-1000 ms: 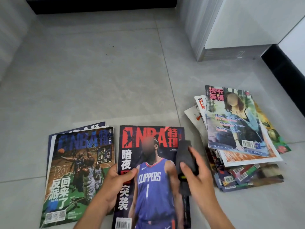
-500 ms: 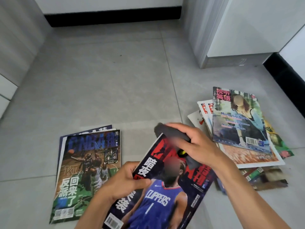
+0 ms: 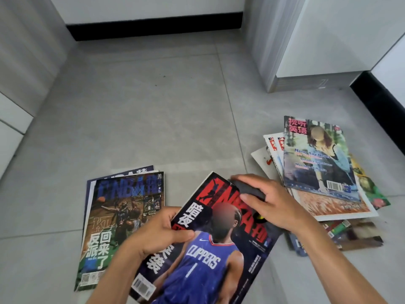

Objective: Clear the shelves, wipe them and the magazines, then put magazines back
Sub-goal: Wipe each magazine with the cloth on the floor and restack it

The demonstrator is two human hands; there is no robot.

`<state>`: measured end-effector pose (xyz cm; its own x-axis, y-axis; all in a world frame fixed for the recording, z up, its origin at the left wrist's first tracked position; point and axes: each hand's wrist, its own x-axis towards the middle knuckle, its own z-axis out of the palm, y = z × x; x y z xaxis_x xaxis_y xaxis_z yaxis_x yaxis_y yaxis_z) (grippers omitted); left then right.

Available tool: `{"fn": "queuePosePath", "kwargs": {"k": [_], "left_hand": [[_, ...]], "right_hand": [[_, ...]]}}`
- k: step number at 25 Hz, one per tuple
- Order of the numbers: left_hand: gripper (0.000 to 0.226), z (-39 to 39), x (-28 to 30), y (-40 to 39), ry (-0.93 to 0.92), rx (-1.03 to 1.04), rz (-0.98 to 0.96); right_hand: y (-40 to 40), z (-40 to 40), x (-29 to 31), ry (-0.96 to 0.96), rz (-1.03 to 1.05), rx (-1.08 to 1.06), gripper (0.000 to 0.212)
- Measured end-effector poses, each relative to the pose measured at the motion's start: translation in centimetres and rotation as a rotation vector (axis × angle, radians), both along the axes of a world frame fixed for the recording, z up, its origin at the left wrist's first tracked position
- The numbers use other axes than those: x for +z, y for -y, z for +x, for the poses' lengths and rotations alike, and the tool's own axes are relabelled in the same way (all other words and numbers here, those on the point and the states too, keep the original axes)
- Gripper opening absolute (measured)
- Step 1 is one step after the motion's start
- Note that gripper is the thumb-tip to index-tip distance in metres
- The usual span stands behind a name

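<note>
Red "NBA" lettering and a blue "CLIPPERS" 1 jersey mark the magazine [image 3: 210, 244] tilted above the grey floor [image 3: 142, 117], its left edge pinched by the left hand [image 3: 162, 233] while the right hand [image 3: 271, 205] grips a dark cloth [image 3: 248, 189] against its top, beside the pile [image 3: 324, 183] topped "Never Say Never".

The red-and-black basketball magazine with the blue-jersey player [image 3: 210, 244] has a glossy paper cover that shines a little. The dark matt brush-like object [image 3: 248, 189] on it looks like plastic. The green-and-blue basketball magazine [image 3: 122, 227] and the messy pile of colourful paper magazines [image 3: 317, 172] look smooth too. The grey tiled floor [image 3: 142, 117] is matt, with thin joints.
</note>
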<state>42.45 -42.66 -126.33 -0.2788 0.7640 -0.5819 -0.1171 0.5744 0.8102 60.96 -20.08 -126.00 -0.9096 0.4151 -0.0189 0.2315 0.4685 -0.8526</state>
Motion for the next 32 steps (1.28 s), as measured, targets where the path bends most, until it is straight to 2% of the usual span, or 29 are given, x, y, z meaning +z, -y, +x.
{"fn": "queuePosePath", "kwargs": {"k": [1, 3, 7, 9, 11, 13, 14, 16, 17, 19, 21, 25, 27, 29, 31, 32], "left_hand": [[0.019, 0.4, -0.1, -0.3, -0.020, -0.035, 0.002], [0.017, 0.5, -0.2, -0.6, -0.045, -0.073, 0.013], [0.019, 0.7, -0.3, 0.2, -0.045, 0.013, 0.009], [0.021, 0.6, -0.7, 0.8, -0.019, 0.122, 0.004], [0.023, 0.7, -1.1, 1.1, -0.007, 0.175, -0.014], [0.022, 0.9, -1.2, 1.0, -0.014, 0.183, -0.041], [0.022, 1.0, -1.0, 0.9, -0.023, 0.182, -0.040], [0.022, 0.8, -0.7, 0.6, -0.047, 0.201, -0.026], [0.022, 0.5, -0.6, 0.5, -0.081, 0.219, -0.021], [0.024, 0.6, -0.1, -0.2, -0.187, 0.228, -0.001], [0.030, 1.6, 0.8, -1.2, -0.281, 0.156, 0.082], [0.015, 3.9, 1.9, -2.6, -0.379, -0.036, 0.299], [0.015, 3.9, 2.1, -2.5, -0.385, -0.025, 0.284], [0.020, 3.9, 2.0, -2.2, -0.351, -0.014, 0.226], [0.023, 3.7, 2.1, -1.9, -0.353, -0.027, 0.198], [0.026, 3.6, 2.3, -1.8, -0.366, -0.048, 0.193]], "right_hand": [[0.3, -1.4, 0.5, -0.021, 0.045, 0.009, 0.033], [0.6, -3.1, 0.9, -0.077, 0.004, -0.064, 0.027], [0.0, -0.4, -1.9, -0.094, -0.429, -0.298, 0.034], [-0.2, 1.7, -3.6, 0.029, -0.637, -0.299, 0.044], [0.2, 3.3, -5.2, 0.191, -0.721, -0.354, 0.044], [0.9, 3.9, -6.3, 0.260, -0.719, -0.541, 0.042], [1.1, 4.0, -6.5, 0.217, -0.700, -0.667, 0.039], [1.0, 3.4, -6.1, 0.012, -0.576, -0.870, 0.040], [1.0, 2.9, -5.3, -0.085, -0.438, -0.880, 0.043], [1.6, 0.9, -3.0, -0.226, -0.222, -0.813, 0.047], [3.2, -1.7, -0.8, -0.319, -0.171, -0.665, 0.041], [5.4, -5.3, 1.7, -0.313, 0.053, -0.102, 0.035], [3.2, -5.2, 1.2, -0.216, 0.146, -0.019, 0.042], [0.6, -3.9, 0.4, 0.023, 0.164, -0.086, 0.054], [-0.9, -2.7, 0.5, 0.254, -0.010, -0.075, 0.054], [-1.4, -2.3, 0.8, 0.296, -0.105, -0.036, 0.049]]}}
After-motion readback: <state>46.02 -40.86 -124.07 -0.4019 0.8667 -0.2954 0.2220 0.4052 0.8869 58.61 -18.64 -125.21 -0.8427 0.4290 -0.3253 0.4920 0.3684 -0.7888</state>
